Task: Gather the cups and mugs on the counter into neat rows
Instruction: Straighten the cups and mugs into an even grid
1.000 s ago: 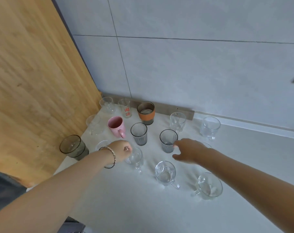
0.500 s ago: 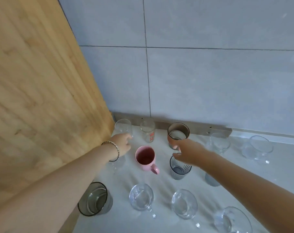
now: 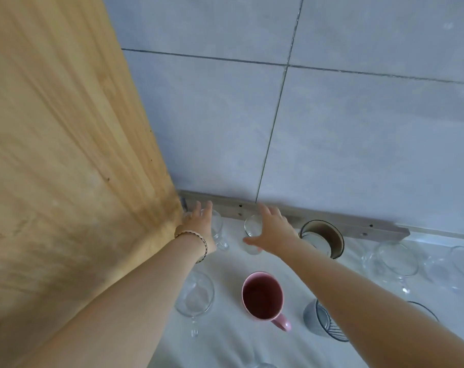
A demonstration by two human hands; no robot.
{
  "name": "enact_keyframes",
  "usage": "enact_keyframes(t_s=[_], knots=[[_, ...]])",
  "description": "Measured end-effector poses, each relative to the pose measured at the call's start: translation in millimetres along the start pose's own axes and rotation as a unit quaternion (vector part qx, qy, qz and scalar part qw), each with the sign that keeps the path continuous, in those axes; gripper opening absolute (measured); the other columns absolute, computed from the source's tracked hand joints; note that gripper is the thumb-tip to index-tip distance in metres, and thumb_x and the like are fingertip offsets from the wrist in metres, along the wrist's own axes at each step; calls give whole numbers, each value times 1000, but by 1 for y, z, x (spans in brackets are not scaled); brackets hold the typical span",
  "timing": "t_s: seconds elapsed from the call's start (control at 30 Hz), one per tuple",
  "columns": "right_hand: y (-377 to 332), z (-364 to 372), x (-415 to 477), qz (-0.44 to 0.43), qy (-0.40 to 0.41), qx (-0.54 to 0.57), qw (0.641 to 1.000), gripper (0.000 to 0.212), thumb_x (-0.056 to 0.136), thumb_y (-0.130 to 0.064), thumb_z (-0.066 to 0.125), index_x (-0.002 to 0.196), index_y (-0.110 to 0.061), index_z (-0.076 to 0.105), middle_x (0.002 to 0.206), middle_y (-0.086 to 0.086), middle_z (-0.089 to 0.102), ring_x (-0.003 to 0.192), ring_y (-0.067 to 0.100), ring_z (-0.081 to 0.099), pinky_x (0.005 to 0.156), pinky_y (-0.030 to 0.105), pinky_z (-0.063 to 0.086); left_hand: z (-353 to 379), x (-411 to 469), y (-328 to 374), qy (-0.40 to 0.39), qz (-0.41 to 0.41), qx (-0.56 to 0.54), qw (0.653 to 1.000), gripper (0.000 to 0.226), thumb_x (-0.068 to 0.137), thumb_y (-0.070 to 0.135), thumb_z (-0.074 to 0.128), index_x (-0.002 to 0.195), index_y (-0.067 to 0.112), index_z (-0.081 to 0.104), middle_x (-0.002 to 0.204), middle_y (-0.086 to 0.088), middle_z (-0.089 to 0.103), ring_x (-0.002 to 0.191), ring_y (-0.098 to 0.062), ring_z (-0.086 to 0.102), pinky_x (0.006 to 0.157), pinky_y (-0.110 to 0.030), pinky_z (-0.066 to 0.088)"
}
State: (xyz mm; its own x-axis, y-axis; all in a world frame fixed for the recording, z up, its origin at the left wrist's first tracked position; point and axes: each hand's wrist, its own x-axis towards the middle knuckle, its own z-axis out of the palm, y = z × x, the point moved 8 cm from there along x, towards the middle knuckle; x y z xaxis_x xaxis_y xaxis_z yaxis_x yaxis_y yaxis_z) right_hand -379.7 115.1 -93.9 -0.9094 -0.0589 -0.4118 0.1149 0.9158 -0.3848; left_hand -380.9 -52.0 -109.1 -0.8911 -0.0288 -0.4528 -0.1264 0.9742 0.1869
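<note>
At the back corner of the counter (image 3: 225,343), against the wood panel (image 3: 66,155):

- Left hand (image 3: 199,221): fingers stretched toward the wall (image 3: 345,128), lying along the left side of a tall glass (image 3: 217,229). Thumb hidden, so whether it holds the glass cannot be told. Bracelet (image 3: 200,237) on the wrist.
- Right hand (image 3: 272,227): fingers straight and spread over a small glass (image 3: 252,228), thumb at its near side, nothing gripped. Contact unclear.
- Both glasses: upright, just before the grey strip (image 3: 358,225) at the wall's foot.
- Brown cup (image 3: 332,235): right of the small glass, its near edge behind the right forearm.
- Pink mug (image 3: 262,294): nearer row, handle toward lower right.
- Clear mug (image 3: 195,296): left of the pink mug, beside the left forearm.
- Ribbed glass (image 3: 318,322): right of the pink mug, half hidden under the right forearm.
- Clear glasses (image 3: 395,258): far right, blurred, the outermost cut off.
</note>
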Motion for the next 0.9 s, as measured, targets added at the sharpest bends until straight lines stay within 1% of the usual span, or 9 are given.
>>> enact_keyframes(t_s=[0.07, 0.17, 0.23, 0.3, 0.4, 0.6, 0.73, 0.83, 0.9], knots=[[2, 10, 6, 9, -15, 28, 999, 82, 79, -39, 70, 147, -25, 25, 147, 4, 32, 130, 26, 44, 102, 38, 44, 6, 9, 0, -1, 6, -19, 1000, 94, 80, 11, 62, 149, 29, 1, 159, 1, 0, 143, -28, 22, 110, -40, 39], [8, 14, 3, 11, 10, 44, 999, 74, 81, -36, 66, 144, -24, 30, 142, 3, 37, 119, 25, 54, 92, 33, 48, 7, 20, -3, 29, 18, -51, 998, 85, 76, 18, 66, 146, 29, 19, 149, 2, 22, 135, -26, 34, 107, -35, 42], [13, 13, -1, 18, 23, 29, 999, 73, 81, -37, 65, 144, -25, 30, 139, 5, 39, 113, 27, 57, 87, 33, 49, 7, 23, -6, 50, 6, -103, 993, 85, 72, 23, 71, 144, 26, 27, 143, -1, 27, 132, -22, 39, 105, -32, 43], [19, 14, -7, 29, 19, 6, 999, 75, 80, -38, 63, 145, -25, 28, 137, 5, 40, 113, 28, 57, 87, 34, 49, 8, 24, -7, 72, -26, -161, 984, 85, 70, 29, 74, 143, 23, 31, 141, -4, 27, 129, -21, 43, 104, -30, 43], [24, 14, -13, 35, 20, -4, 999, 77, 80, -40, 63, 146, -26, 26, 137, 5, 41, 115, 29, 55, 87, 34, 49, 9, 24, -5, 105, -42, -193, 975, 82, 70, 25, 73, 141, 21, 33, 137, -6, 29, 123, -24, 49, 99, -31, 45], [16, 15, -4, 42, 41, 13, 998, 74, 82, -40, 63, 144, -21, 28, 135, 8, 40, 113, 32, 55, 87, 37, 50, 7, 25, -3, 97, 2, -179, 979, 84, 71, 22, 74, 144, 20, 31, 137, -6, 30, 122, -24, 48, 101, -29, 43], [13, 18, 0, 47, 49, 8, 998, 71, 83, -40, 61, 143, -20, 28, 132, 9, 41, 113, 32, 54, 85, 38, 50, 7, 23, -3, 99, -2, -182, 978, 84, 71, 23, 74, 143, 19, 32, 136, -7, 30, 120, -24, 49, 100, -29, 44], [15, 18, -1, 55, 63, 13, 996, 73, 84, -41, 60, 144, -19, 25, 132, 9, 41, 115, 31, 53, 86, 36, 48, 7, 21, -3, 103, -8, -183, 978, 83, 71, 23, 74, 143, 19, 32, 137, -8, 29, 120, -24, 50, 99, -29, 44], [15, 18, -3, 61, 60, 1, 996, 81, 84, -45, 61, 147, -18, 19, 136, 10, 39, 120, 30, 49, 89, 37, 47, 8, 20, -2, 92, -9, -176, 980, 83, 73, 24, 73, 143, 19, 30, 138, -7, 27, 121, -22, 49, 99, -28, 44]])
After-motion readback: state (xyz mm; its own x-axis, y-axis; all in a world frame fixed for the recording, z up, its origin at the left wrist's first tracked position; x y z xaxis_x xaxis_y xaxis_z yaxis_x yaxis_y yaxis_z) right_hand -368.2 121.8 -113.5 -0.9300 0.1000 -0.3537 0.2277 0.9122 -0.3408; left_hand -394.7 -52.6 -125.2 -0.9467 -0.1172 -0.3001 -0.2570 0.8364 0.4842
